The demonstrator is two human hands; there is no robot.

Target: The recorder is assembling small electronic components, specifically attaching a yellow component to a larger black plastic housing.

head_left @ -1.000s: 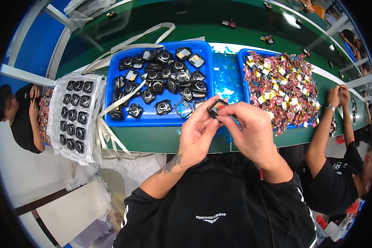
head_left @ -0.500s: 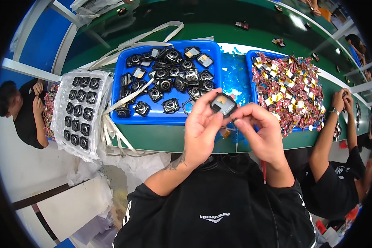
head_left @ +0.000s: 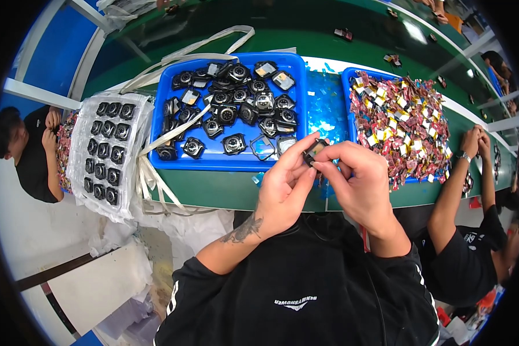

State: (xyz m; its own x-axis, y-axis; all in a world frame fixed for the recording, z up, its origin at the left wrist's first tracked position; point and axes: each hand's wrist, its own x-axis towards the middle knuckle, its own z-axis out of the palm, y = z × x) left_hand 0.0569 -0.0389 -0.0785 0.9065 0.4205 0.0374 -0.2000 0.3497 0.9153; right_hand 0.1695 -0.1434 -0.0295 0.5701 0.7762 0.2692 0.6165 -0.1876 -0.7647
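A black smartwatch case (head_left: 313, 151) is held tilted between my two hands in front of the blue tray. My left hand (head_left: 284, 187) grips it from the left, thumb and fingers closed on its edge. My right hand (head_left: 357, 179) pinches its right side with thumb and forefinger. Part of the case is hidden behind my fingers. Just left of my hands, the blue tray (head_left: 213, 164) bears many black watch cases (head_left: 226, 114), some with round backs up and some with pale inner parts showing. A thin rectangular frame (head_left: 263, 148) lies near its right front corner.
A second blue tray (head_left: 350, 104) is heaped with small red, white and yellow pieces (head_left: 401, 124). Blue film scraps (head_left: 323, 109) lie between the trays. Left is a clear plastic tray (head_left: 78, 167) of watch cases; white straps (head_left: 173, 134) cross the tray. Co-workers (head_left: 464, 236) sit on both sides.
The watch case has been tilted more on edge and lowered slightly. My right hand has moved left and closed on it. The whole view has shifted a little.
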